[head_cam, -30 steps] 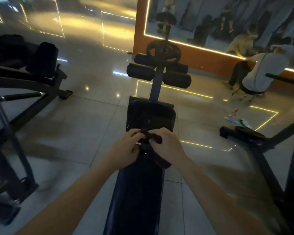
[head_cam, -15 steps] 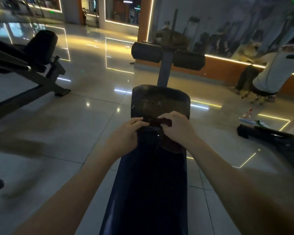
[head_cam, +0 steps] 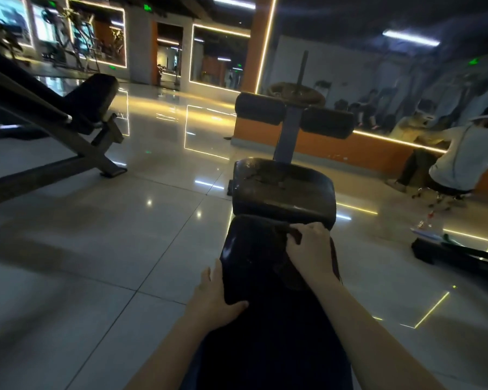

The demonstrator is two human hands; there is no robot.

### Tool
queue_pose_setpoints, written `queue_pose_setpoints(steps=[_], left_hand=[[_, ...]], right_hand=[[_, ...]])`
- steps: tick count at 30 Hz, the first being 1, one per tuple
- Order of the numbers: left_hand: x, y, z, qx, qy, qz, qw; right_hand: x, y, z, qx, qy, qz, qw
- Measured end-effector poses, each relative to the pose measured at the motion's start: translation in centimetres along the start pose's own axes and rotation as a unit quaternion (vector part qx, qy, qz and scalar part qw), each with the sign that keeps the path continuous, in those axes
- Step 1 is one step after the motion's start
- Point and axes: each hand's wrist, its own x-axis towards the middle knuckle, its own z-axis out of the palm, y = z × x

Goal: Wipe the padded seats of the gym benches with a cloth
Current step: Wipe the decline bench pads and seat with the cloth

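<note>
Vs half a sec ago: my left grip has let go of the cloth & dropped back toward me, onto the left edge of the surface. Only my right grip has the cloth now. My view's tipped up too, so more of the room shows.

Left: fingers wrapped down over the pad edge, thumb lying on top, clamped on. Forearm runs straight out.

Right: fingers curled tight, pinching the cloth's bunched far edge at the far end of the long pad, just short of the seat pad. Rest of the cloth lies on the pad under my palm & wrist.
</note>
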Motion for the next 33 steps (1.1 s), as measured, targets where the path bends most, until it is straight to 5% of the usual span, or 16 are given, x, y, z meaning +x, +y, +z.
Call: queue_pose_setpoints(steps=[7, 13, 27, 33], left_hand=[[0.0, 0.3, 0.7, 0.056, -0.009, 0.009, 0.998], [0.8, 0.2, 1.0, 0.073, 0.007, 0.032, 0.997], [1.7, 0.0, 0.6, 0.110, 0.012, 0.083, 0.990], [2.0, 0.0, 0.5, 0.093, 0.005, 0.085, 0.992]], right_hand=[[5.1, 0.4, 2.1, 0.017, 0.056, 0.115, 0.992], [6.6, -0.7, 6.9, -0.037, 0.024, 0.166, 0.985], [5.5, -0.4, 8.2, -0.003, -0.003, 0.044, 0.999], [2.8, -7.3, 12.6, -0.014, -0.061, -0.173, 0.983]])
